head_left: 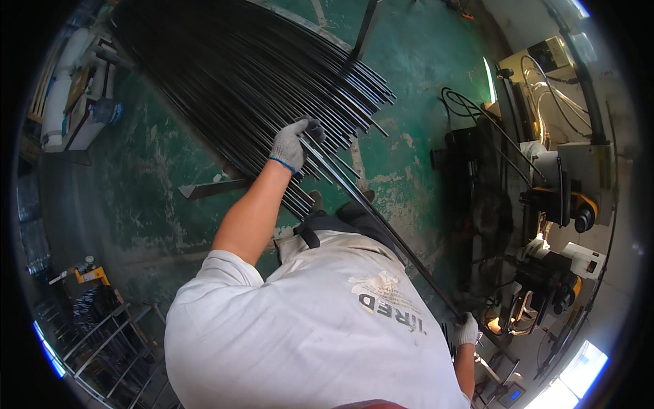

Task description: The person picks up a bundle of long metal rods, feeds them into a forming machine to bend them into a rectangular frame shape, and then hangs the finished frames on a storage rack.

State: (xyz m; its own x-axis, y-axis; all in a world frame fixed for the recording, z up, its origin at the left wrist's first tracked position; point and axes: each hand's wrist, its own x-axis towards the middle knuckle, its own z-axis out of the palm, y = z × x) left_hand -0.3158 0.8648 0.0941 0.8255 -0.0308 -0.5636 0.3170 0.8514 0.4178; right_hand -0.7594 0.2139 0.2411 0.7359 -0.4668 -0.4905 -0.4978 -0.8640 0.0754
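Observation:
A long dark metal tube (pixel 402 244) runs slantwise across the front of my body. My left hand (pixel 294 142), in a grey knit glove with dark fingertips, closes around its far part, over a large pile of similar tubes (pixel 238 82). Down at my right side, my gloved right hand (pixel 468 329) grips the near end of the same tube. The fingers of that hand are only partly visible. Whether one tube or two lie together in my grip, I cannot tell. The pile's near ends fan out unevenly just beyond my feet.
Metal support arms (pixel 214 188) stick out from beneath the pile, and an upright post (pixel 366 31) rises beside it. Machines with cables (pixel 565 198) line the right wall. A metal rack (pixel 112 341) stands at the lower left, on a worn green floor (pixel 150 211).

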